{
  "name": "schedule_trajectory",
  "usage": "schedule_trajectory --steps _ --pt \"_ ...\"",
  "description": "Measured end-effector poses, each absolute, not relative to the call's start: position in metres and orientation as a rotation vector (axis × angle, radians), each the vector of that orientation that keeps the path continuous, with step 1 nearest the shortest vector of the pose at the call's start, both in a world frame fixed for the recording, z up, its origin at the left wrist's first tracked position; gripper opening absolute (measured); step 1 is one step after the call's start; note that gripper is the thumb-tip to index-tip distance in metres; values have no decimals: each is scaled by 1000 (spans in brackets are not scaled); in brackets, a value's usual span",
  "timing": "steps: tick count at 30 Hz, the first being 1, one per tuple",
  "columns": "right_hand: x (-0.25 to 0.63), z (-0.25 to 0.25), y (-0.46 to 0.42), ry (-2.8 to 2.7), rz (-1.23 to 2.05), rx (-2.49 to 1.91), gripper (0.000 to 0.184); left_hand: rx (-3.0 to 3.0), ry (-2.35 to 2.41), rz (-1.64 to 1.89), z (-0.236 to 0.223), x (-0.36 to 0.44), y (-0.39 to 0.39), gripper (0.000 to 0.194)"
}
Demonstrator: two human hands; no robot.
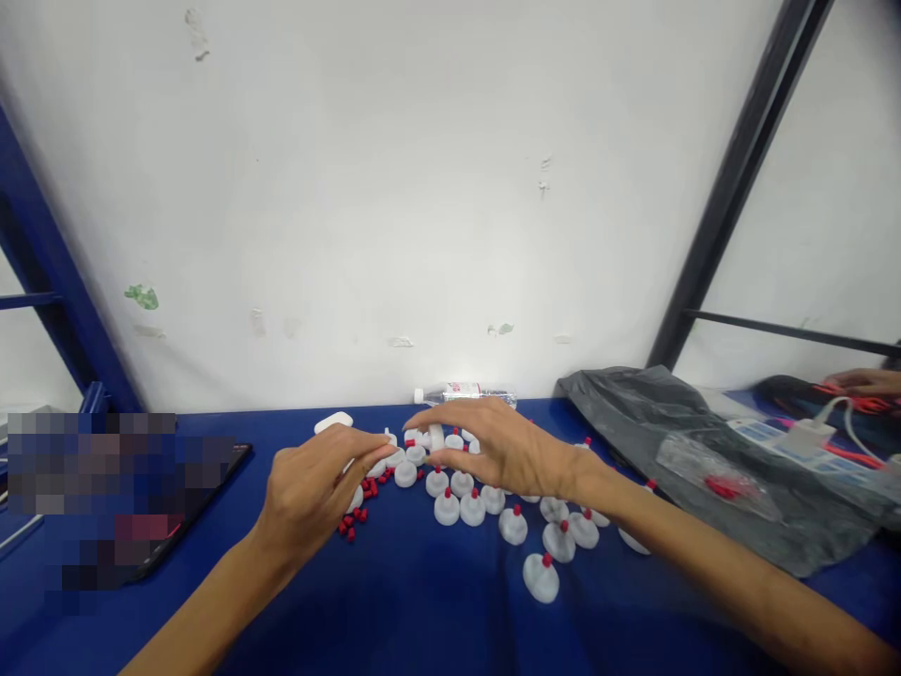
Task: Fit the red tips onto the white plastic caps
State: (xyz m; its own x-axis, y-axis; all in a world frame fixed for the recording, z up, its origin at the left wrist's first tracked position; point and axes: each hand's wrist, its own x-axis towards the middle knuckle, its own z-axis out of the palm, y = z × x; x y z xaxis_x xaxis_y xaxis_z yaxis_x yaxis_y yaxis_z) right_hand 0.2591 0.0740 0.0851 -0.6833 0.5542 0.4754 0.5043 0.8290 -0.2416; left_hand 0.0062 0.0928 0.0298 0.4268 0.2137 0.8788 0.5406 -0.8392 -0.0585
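Note:
My left hand [316,488] hovers over the blue table [422,610] with its fingers drawn together in a pinch near loose red tips [356,521]; whatever it pinches is too small to see. My right hand [493,446] reaches in from the right, fingers stretched and apart, above a white cap [431,437] with a red part. Several white caps with red nozzles [513,524] stand in a cluster under and in front of both hands, one cap [541,576] nearest me.
A plastic water bottle [465,392] lies against the white wall. A grey plastic bag [676,441] with red pieces lies at right, beside a power strip [795,441]. A dark tablet [190,507] lies at left. Another person's hand [865,381] shows far right.

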Motion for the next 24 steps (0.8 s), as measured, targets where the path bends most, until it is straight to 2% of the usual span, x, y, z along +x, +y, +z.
schedule_trajectory --steps 5,11,20,24 --pt "284 78 111 -2396 -109 -1088 26 -2420 -787 -1193 26 6 99 4" --pt "315 57 154 -2257 -166 -1405 10 -2607 -1032 -919 18 10 104 18" --pt "339 50 171 -2248 -199 -1850 24 -2679 -1186 -691 21 7 105 23" --pt "348 42 176 -2239 -178 -2018 27 -2691 -1182 -608 18 8 106 17"
